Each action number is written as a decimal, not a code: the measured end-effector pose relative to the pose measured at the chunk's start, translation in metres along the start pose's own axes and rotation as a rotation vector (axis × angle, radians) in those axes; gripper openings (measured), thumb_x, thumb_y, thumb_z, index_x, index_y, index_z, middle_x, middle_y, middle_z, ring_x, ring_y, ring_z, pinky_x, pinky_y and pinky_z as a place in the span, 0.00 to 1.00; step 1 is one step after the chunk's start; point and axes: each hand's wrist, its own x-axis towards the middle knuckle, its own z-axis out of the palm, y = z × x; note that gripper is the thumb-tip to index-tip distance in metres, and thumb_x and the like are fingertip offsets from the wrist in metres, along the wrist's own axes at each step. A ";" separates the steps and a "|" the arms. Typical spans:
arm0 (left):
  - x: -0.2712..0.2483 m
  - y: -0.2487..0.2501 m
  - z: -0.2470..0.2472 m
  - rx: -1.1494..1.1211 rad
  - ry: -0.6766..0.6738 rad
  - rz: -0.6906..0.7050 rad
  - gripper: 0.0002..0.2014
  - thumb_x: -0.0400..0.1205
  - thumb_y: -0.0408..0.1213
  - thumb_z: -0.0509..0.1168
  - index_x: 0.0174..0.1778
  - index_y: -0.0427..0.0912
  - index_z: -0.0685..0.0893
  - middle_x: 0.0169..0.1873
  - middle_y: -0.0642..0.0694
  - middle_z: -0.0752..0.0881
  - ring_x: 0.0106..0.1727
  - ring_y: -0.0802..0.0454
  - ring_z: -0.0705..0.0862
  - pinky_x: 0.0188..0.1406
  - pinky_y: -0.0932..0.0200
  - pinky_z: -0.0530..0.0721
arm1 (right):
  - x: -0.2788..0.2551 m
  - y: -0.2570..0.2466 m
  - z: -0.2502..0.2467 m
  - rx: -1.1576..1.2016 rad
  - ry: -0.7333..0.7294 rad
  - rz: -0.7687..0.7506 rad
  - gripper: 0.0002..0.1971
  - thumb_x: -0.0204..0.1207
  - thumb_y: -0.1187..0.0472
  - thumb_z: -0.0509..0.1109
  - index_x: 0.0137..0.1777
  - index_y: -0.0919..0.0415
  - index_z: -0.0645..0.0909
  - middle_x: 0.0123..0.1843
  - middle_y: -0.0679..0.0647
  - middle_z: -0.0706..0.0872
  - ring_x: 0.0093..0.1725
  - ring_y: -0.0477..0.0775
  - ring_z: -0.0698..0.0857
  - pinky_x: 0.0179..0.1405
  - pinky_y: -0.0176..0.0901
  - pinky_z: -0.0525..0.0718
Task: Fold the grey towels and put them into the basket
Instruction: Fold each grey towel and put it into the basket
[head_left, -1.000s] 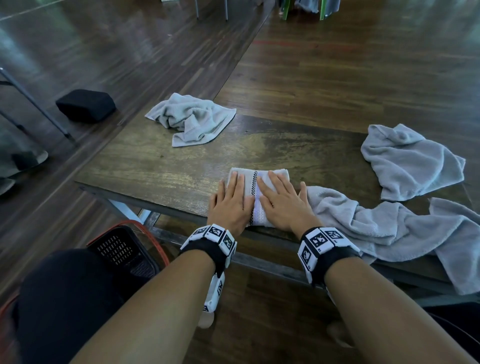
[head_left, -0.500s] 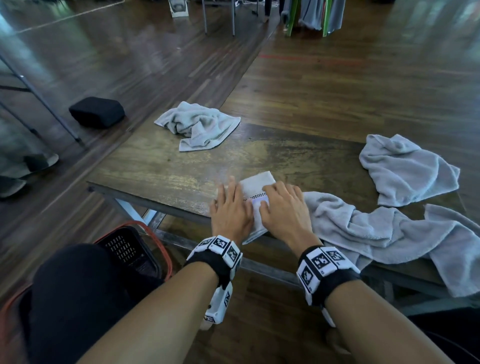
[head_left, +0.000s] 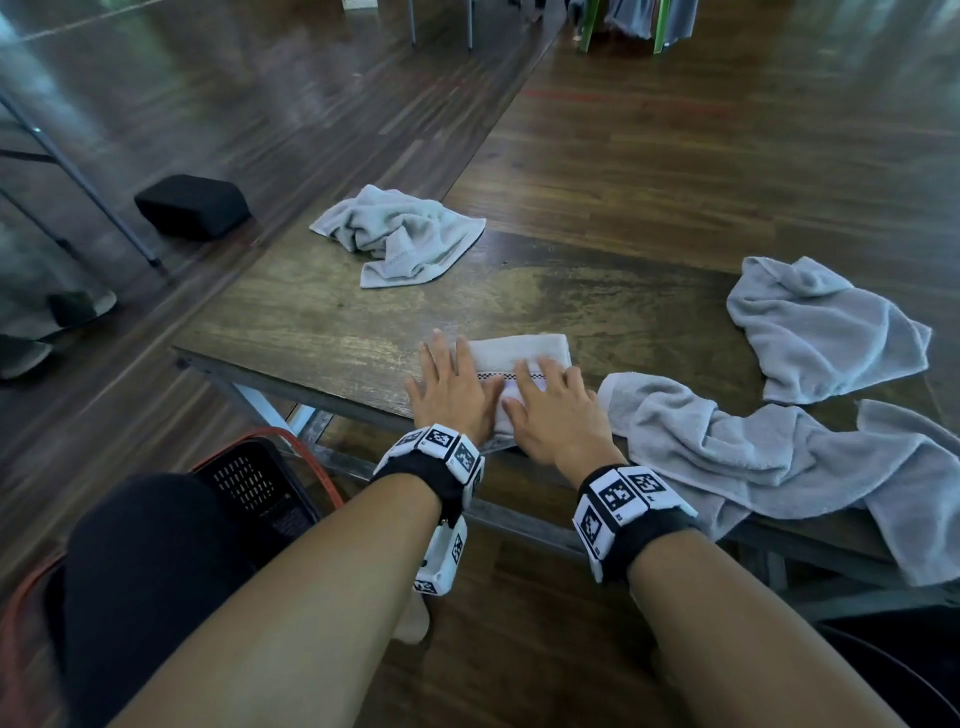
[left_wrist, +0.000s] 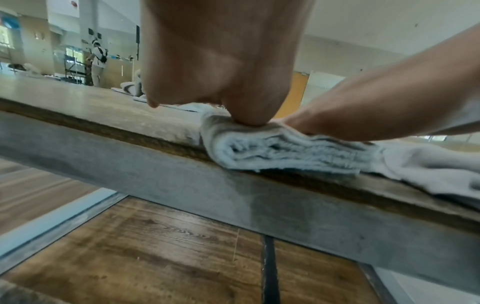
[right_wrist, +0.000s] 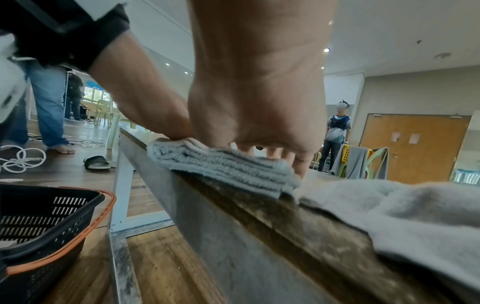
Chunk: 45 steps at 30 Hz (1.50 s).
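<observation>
A folded pale grey towel with a checked band lies at the near edge of the wooden table. My left hand lies flat on its left part, and my right hand lies flat on its right part. The left wrist view shows the towel's stacked layers under my palm at the table edge, and the right wrist view shows the same stack. A black basket with an orange rim stands on the floor below the table's left end, also seen as the basket.
Unfolded grey towels lie on the table: one crumpled at the far left, one at the right, one long draped over the near edge. My knee hides part of the basket. People stand far behind.
The folded towel has turned under my hands, its checked band going from lengthwise to crosswise. Both hands stay flat on it.
</observation>
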 end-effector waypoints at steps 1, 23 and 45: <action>-0.001 0.001 -0.001 -0.027 0.029 -0.020 0.34 0.88 0.58 0.47 0.86 0.42 0.49 0.87 0.39 0.44 0.87 0.39 0.44 0.81 0.33 0.50 | 0.000 -0.002 -0.004 -0.030 -0.006 0.014 0.31 0.89 0.41 0.47 0.89 0.53 0.52 0.89 0.58 0.54 0.83 0.65 0.58 0.77 0.60 0.68; -0.012 0.006 -0.020 -0.115 0.024 -0.170 0.28 0.80 0.48 0.69 0.72 0.39 0.72 0.74 0.38 0.69 0.76 0.39 0.65 0.73 0.43 0.68 | -0.011 -0.001 -0.005 0.061 -0.112 0.073 0.32 0.90 0.42 0.50 0.90 0.50 0.45 0.88 0.56 0.48 0.84 0.64 0.51 0.81 0.62 0.67; -0.083 -0.009 -0.074 -1.061 -0.005 -0.092 0.06 0.72 0.38 0.69 0.31 0.41 0.82 0.28 0.47 0.81 0.33 0.52 0.78 0.32 0.59 0.75 | -0.059 -0.013 -0.039 0.493 -0.014 0.163 0.27 0.89 0.43 0.53 0.67 0.67 0.80 0.67 0.66 0.84 0.66 0.66 0.82 0.61 0.52 0.76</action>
